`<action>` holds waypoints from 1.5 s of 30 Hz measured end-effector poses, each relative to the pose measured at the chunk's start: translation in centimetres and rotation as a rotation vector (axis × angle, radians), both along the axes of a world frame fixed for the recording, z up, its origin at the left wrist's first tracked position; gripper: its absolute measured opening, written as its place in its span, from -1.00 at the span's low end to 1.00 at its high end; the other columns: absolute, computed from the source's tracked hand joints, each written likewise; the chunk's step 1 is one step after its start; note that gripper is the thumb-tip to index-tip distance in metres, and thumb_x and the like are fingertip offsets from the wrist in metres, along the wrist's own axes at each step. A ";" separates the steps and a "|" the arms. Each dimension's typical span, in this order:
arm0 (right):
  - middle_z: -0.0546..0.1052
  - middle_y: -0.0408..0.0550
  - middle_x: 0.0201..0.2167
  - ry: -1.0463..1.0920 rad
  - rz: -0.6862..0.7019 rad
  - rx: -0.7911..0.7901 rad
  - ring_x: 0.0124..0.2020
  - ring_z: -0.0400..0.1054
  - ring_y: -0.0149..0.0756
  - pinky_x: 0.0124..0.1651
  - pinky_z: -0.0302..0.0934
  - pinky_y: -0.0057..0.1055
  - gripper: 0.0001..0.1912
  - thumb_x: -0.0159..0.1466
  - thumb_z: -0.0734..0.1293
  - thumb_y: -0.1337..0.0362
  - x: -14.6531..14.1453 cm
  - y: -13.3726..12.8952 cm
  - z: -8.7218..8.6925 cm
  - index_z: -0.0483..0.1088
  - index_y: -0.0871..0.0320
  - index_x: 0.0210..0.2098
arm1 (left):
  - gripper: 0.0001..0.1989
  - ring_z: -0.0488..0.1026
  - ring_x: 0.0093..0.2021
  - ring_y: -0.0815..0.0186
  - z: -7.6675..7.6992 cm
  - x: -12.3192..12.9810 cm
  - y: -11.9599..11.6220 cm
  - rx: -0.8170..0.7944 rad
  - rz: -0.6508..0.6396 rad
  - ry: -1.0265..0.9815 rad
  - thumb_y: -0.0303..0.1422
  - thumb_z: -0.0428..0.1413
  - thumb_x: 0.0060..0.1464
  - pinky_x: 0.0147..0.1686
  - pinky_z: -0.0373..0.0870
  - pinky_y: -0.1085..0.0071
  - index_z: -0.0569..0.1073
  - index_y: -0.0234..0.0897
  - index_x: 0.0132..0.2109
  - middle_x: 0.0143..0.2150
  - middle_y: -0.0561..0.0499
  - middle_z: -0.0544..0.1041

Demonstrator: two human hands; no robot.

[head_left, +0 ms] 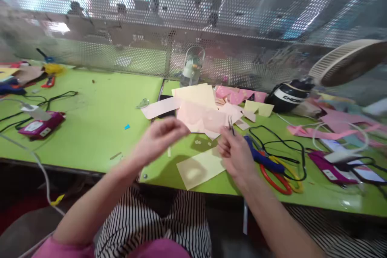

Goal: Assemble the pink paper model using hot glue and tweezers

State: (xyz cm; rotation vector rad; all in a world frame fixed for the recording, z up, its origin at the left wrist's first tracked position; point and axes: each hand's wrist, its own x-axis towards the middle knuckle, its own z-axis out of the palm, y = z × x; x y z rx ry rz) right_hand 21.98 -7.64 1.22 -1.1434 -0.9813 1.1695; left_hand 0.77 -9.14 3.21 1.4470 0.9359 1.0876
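Note:
My right hand (235,151) is closed around a pair of metal tweezers (231,125), whose two thin tips point up and away from me. To its left, my left hand (163,135) hangs above the table, blurred, with thumb and fingers pinched together; whatever they hold, if anything, I cannot make out. Between and below the hands lies a pale yellow paper strip (196,169). Beyond them is a heap of pale pink paper pieces (196,115), with a cream sheet (195,93) at its back. Small paper scraps (198,142) lie on the green tabletop (109,109).
Right of my right hand are a blue-handled tool (266,160), red-handled scissors (273,179) and a black cord (281,139). A black bottle (288,96), a fan (347,62) and a purple box (331,167) stand farther right. Another purple box (42,125) is at left. A perforated screen (127,40) runs behind.

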 end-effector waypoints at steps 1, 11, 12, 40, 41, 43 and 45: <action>-0.08 -0.40 -0.66 0.021 -0.002 0.014 -0.66 -0.28 -0.54 -0.67 -0.30 -0.53 -0.50 0.03 0.48 0.03 -0.1 -0.4 0.1 0.06 0.07 -0.53 | -0.81 0.46 -0.12 0.27 -0.9 0.9 -1.0 -0.075 -0.066 -0.038 -0.24 0.17 0.10 -0.02 0.36 0.28 0.48 -0.22 -0.17 -0.16 -0.06 0.53; 0.03 -0.35 -0.61 0.048 0.027 -0.005 -0.64 -0.22 -0.56 -0.66 -0.29 -0.52 -0.64 0.04 0.51 0.08 -1.7 -4.7 -1.2 0.28 0.11 -0.45 | -0.68 0.48 0.03 0.20 -5.0 6.2 -3.2 -0.217 0.098 -0.639 -0.26 0.27 0.00 0.00 0.42 0.32 0.55 -0.19 -0.07 -0.01 -0.06 0.58; 0.06 -0.33 -0.60 0.023 0.035 -0.014 -0.64 -0.21 -0.56 -0.65 -0.28 -0.52 -0.64 0.04 0.51 0.07 -1.5 -4.9 -1.4 0.29 0.11 -0.44 | -0.71 0.50 -0.01 0.20 -5.0 6.2 -3.4 -0.241 0.112 -0.658 -0.25 0.27 0.00 -0.05 0.45 0.33 0.56 -0.19 -0.10 -0.04 -0.05 0.59; 0.53 -0.15 -0.47 -1.456 0.057 0.762 -0.60 0.33 -0.48 -0.54 0.10 -0.50 -0.86 0.40 0.20 0.26 0.6 -5.8 1.6 0.34 0.16 -0.25 | -0.76 0.57 -0.25 0.33 -5.5 6.5 -4.5 -0.520 0.142 -0.865 -0.29 0.29 0.01 -0.23 0.57 0.44 0.59 -0.37 -0.21 -0.21 -0.10 0.63; 0.53 -0.15 -0.47 -1.469 0.050 0.770 -0.60 0.32 -0.49 -0.54 0.10 -0.49 -0.86 0.40 0.21 0.27 0.5 -5.7 1.6 0.34 0.17 -0.26 | -0.75 0.57 -0.24 0.34 -5.5 6.5 -4.5 -0.517 0.148 -0.863 -0.29 0.29 0.01 -0.23 0.57 0.44 0.60 -0.37 -0.20 -0.20 -0.11 0.63; 0.53 -0.14 -0.47 -1.492 0.026 0.794 -0.63 0.28 -0.51 -0.53 0.11 -0.49 -0.86 0.39 0.22 0.28 0.6 -5.6 1.6 0.35 0.18 -0.26 | -0.73 0.57 -0.24 0.33 -5.6 6.6 -4.5 -0.512 0.152 -0.863 -0.28 0.31 -0.02 -0.23 0.57 0.44 0.60 -0.37 -0.19 -0.19 -0.11 0.63; 0.52 -0.14 -0.47 -1.517 -0.005 0.832 -0.63 0.27 -0.51 -0.50 0.13 -0.48 -0.87 0.38 0.24 0.28 0.6 -5.6 1.5 0.36 0.19 -0.26 | -0.72 0.57 -0.23 0.34 -5.6 6.7 -4.5 -0.510 0.149 -0.870 -0.27 0.32 -0.04 -0.23 0.57 0.44 0.60 -0.37 -0.20 -0.19 -0.11 0.63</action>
